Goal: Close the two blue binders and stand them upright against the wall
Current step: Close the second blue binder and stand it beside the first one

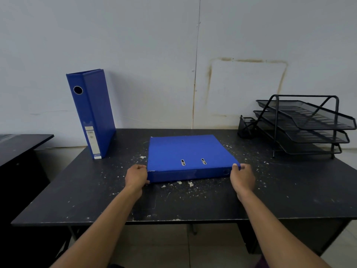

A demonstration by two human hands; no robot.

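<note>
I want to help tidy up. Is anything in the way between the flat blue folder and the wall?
Nothing visible is. The table behind the flat binder is bare up to the wall. The standing binder is off to the left, the paper tray to the right.

Open tabletop in front of the flat binder, nothing blocking. Behind it, bare wall between the standing binder at left and the wire tray rack crowding the right corner.
</note>
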